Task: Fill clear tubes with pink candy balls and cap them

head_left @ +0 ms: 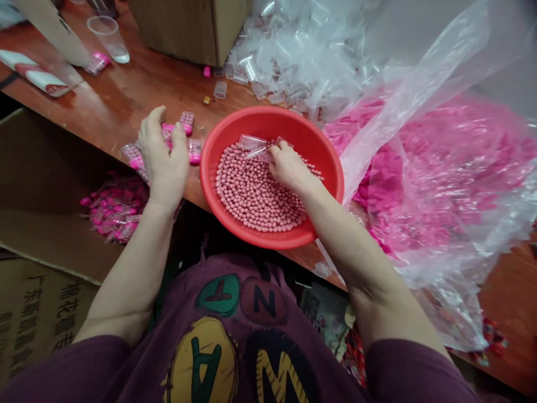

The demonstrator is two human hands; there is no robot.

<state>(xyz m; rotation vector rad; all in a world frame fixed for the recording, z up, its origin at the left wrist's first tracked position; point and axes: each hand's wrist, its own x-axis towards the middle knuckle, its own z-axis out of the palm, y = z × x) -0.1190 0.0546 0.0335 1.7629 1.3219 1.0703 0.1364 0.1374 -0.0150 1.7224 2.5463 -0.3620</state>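
Filled tubes [187, 120] lay on the wooden bench [113, 106] beneath the left hand [163, 159], which was half-curled and touching them without any clear hold; the right hand [289, 168] seemed to pinch a clear plastic tube [251, 141] inside the red basin [268, 120], above small pink beads [255, 187]; the tube looked light, stiff and slick, best taken by its sides.

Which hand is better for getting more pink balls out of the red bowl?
Probably the right hand: it is already inside the red bowl, over the pink balls, holding a clear plastic tube. The left hand is outside the bowl, by filled tubes.
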